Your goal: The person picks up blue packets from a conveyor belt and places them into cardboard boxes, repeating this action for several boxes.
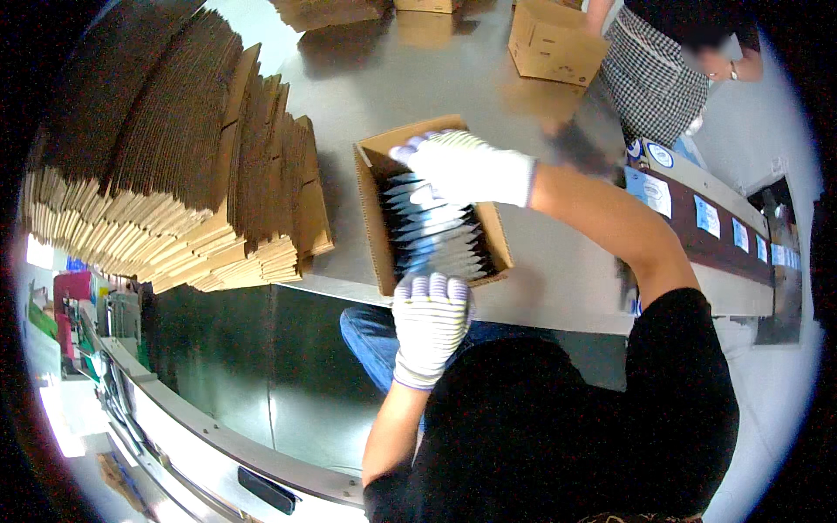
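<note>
An open cardboard box (373,218) stands on the metal table, filled with a row of upright, flat light-blue and white packets (436,240). Both my hands wear white knit gloves with striped, purplish fingers. At the box's near edge my left hand (431,322) is closed, its fingers curled over the rim by the nearest packets. My right hand (466,170) reaches across to the far end, fingers by the far rim and thumb against the far packets, which it seems to grip. It hides that end of the row.
Flattened cardboard boxes (174,157) stand in a tall stack at left. Across the metal table (349,96) a person in a checkered apron (654,74) stands near another cardboard box (558,44). At right a conveyor (689,205) carries blue-and-white packets.
</note>
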A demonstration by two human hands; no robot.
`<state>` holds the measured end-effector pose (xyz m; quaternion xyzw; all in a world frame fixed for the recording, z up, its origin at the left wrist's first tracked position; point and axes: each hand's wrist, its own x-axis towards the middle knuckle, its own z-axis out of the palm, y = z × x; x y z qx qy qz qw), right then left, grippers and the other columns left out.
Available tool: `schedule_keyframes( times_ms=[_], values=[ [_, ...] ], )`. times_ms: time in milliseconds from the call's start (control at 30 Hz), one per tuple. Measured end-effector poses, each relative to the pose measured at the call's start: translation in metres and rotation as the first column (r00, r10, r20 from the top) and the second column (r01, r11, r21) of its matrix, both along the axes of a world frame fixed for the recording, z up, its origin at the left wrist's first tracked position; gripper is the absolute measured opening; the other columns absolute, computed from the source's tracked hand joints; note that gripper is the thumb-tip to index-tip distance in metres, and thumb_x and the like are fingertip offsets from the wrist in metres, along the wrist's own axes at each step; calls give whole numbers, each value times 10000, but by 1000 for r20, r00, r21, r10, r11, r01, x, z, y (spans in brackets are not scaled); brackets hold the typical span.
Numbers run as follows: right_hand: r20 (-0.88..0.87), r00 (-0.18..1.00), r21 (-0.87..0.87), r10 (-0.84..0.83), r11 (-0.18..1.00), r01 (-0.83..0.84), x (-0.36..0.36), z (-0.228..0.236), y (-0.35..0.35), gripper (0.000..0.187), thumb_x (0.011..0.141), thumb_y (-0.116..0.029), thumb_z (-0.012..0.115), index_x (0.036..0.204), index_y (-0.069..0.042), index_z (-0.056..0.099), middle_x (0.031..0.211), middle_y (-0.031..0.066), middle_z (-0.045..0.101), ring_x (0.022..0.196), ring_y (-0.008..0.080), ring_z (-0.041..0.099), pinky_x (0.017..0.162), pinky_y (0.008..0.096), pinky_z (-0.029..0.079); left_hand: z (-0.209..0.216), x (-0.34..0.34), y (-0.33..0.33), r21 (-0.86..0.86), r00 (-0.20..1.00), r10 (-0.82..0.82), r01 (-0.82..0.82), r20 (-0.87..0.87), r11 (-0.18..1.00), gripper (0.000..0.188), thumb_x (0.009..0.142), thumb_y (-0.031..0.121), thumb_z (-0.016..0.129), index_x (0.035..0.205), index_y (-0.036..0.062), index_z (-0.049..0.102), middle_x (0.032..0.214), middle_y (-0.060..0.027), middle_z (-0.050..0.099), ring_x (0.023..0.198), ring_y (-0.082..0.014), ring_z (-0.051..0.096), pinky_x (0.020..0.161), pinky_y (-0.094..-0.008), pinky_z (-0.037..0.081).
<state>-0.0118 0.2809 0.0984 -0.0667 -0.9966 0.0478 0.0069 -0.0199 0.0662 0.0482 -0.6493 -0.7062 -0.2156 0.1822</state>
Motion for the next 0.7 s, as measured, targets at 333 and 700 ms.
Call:
schedule_keyframes(
  times_ms=[333,700],
  values=[
    [64,961,-95,271,960,-264,131,-33,-124,663,812,-497,542,1196,42,495,821,180,641,640,266,620,586,379,514,8,-35,-40,209,907,-235,169,350,963,280,671,81,628,942,61,556,849,-116,584,806,-313,569,846,-464,436],
    [-325,788,391,-523,684,615,-53,-52,111,759,800,-349,610,1398,-5,291,1440,203,313,1357,347,257,1112,504,183,18,-42,-49,212,999,2,-12,50,977,333,682,40,611,1000,113,541,969,-80,577,982,-319,558,884,-472,416]
  ],
)
